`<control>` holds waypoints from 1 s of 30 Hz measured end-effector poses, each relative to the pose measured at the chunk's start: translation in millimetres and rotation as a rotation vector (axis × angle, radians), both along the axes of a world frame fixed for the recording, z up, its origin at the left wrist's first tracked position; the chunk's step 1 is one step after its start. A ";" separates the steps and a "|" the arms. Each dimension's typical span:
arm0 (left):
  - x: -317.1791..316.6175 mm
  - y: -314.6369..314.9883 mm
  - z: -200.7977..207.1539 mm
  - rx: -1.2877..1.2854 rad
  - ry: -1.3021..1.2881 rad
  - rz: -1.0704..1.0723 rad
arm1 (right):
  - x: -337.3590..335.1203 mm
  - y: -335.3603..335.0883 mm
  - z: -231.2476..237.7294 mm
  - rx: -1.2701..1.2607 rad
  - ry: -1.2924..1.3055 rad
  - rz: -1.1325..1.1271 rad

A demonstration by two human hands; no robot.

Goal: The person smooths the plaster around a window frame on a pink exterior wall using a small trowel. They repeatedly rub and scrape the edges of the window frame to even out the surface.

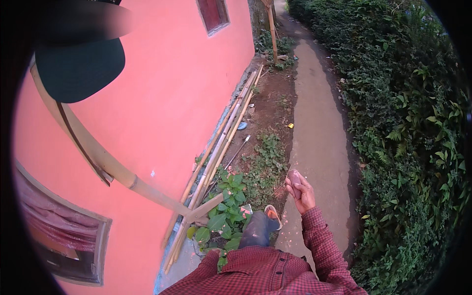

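Observation:
My right hand [307, 197] is raised over the path in a red checked sleeve. Its fingers are wrapped round a small oblong pinkish-brown thing [295, 178], whose kind I cannot make out. On the other side, the left sleeve [212, 260] hangs low by the green plants [223, 216], and no fingers of my left hand show. My foot in an orange sandal [272, 216] is at the path's left edge.
A pink wall [162, 88] with windows runs along the left. Long bamboo poles [231, 125] lie at its foot, and a bent bamboo pole [118, 169] leans there. A narrow path [318, 108] leads ahead, bordered by a dense hedge [403, 123]. A dark green brim [81, 69] covers the upper left.

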State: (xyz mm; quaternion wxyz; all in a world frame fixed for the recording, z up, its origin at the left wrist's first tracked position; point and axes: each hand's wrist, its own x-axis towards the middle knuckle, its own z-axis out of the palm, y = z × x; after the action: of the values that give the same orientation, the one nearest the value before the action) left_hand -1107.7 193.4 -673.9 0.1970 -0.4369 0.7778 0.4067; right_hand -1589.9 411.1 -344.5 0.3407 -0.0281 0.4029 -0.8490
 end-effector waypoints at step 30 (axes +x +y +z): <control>-462.8 -229.9 64.3 0.026 0.274 0.889 | -516.2 -573.8 53.0 -0.294 0.072 0.248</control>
State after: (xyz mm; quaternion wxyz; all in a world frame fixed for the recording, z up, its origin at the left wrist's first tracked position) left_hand -1570.6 -36.6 -609.6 -0.0956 -0.6675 0.5289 0.5153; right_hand -2106.1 -162.7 -291.5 0.4203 -0.1572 0.2799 -0.8487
